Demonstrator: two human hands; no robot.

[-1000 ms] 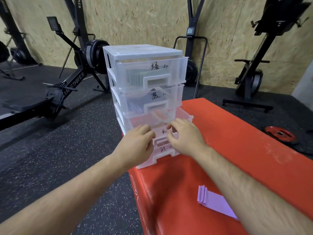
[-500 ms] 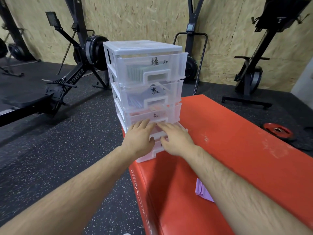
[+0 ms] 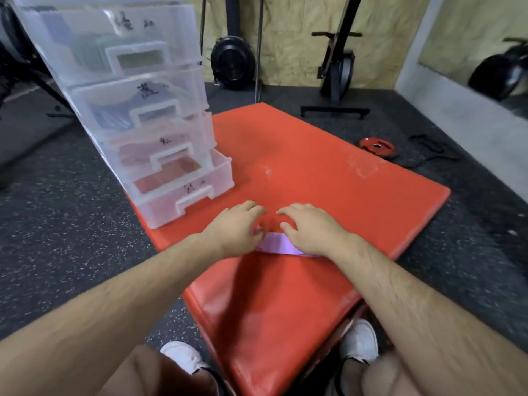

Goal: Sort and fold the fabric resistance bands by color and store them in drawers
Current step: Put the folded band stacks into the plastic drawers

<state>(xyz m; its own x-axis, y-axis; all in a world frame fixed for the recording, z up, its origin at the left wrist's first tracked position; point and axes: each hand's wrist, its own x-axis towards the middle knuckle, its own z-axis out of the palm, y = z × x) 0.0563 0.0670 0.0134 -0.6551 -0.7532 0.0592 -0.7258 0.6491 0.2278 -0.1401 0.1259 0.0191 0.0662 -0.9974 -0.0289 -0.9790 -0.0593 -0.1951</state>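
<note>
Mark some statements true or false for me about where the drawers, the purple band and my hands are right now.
1. The bottom drawer of the drawer unit is pulled partly out. True.
2. The purple band lies inside a drawer. False: it lies on the red mat.
3. Both hands are on drawer handles. False: the left hand and right hand are at the purple band.
4. A red weight plate lies on the floor beyond the mat. True.
5. The drawer unit stands on the floor. False: it stands on a corner of the red mat.
</note>
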